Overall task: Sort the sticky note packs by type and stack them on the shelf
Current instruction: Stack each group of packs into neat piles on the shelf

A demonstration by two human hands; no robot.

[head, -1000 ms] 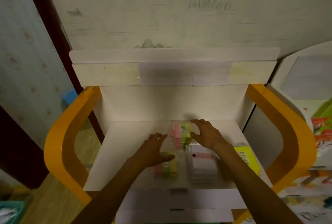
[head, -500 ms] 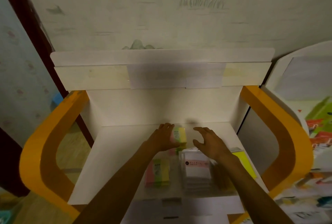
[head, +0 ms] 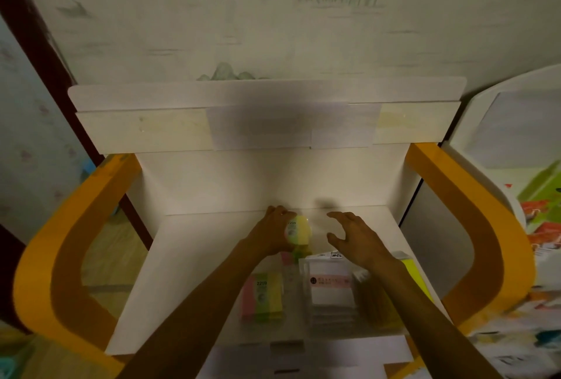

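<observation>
While the orange side panel [head: 57, 245] curves round the far left of the shelf unit, the white shelf board [head: 188, 260] runs bare from there toward the middle. Moving right, the left hand [head: 274, 236] grips a multicolour sticky note pack [head: 299, 231], pink/green/yellow stripes with a small label, fingers curled round its left edge, near the back of the shelf. Pretty sure it sits on top of more packs of the same kind, since a bit of pink and green peeks out just below it, but it's blurry so I can't say how many.

Closer to the front edge and a bit left of centre, another striped pack [head: 262, 296] lies flat on the board, label reading 2209, apart from both hands.

Next over is a stack of clear-wrapped white packs [head: 331, 287] with a pinkish label strip, sitting just right of the striped one. The right hand [head: 353, 239] hovers above the back end of that stack, fingers spread and loosely bent, holding nothing, a small gap between it and the pack in the left hand.

Right of the forearm, a yellow pack [head: 414, 275] lies near the shelf's right edge, partly hidden by the arm. Past that is the right orange panel [head: 485, 226].
</observation>
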